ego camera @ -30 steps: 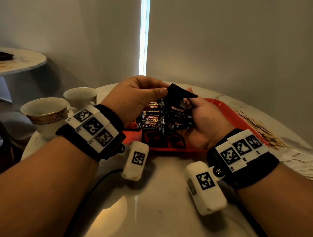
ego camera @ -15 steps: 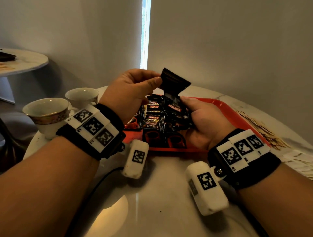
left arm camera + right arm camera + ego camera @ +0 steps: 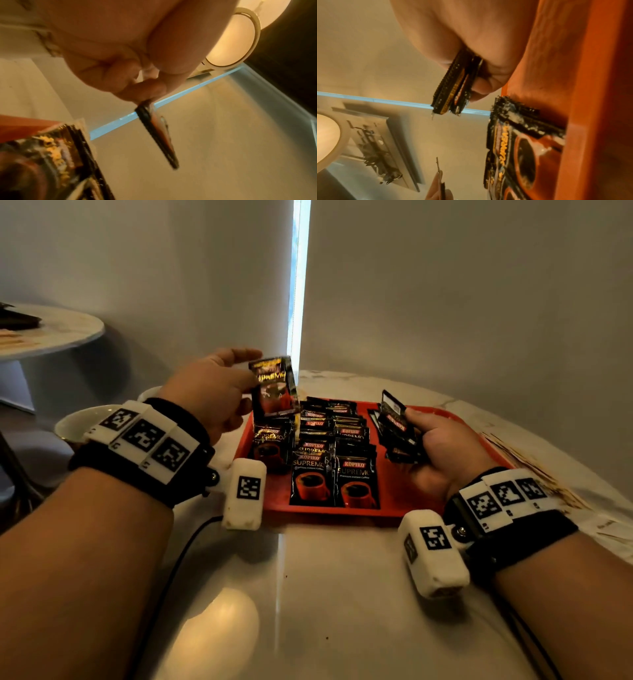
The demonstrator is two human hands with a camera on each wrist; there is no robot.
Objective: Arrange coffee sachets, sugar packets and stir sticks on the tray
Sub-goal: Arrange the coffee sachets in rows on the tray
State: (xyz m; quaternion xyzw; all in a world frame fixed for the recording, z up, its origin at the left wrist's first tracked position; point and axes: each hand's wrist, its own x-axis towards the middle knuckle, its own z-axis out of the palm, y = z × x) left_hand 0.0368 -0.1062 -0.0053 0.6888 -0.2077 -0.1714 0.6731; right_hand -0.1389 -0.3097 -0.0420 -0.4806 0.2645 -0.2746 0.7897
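Observation:
A red tray (image 3: 394,501) on the round marble table holds rows of black Kopiko coffee sachets (image 3: 334,460). My left hand (image 3: 219,392) pinches one coffee sachet (image 3: 274,386) upright above the tray's left row; the left wrist view shows that sachet (image 3: 159,136) edge-on under the fingertips. My right hand (image 3: 442,446) grips a small stack of sachets (image 3: 397,429) over the tray's right part; in the right wrist view the stack (image 3: 453,86) sits between thumb and fingers beside the tray wall (image 3: 583,108). Stir sticks (image 3: 534,474) lie on the table right of the tray.
A white cup (image 3: 82,422) stands left of the tray, partly behind my left wrist. A black cable (image 3: 178,559) runs over the table's near left. A second round table (image 3: 51,330) is at the far left. Walls stand close behind.
My left hand has pulled one sachet away from the right hand's stack, moved it left and turned its printed face toward me. The right hand has shifted right with its stack.

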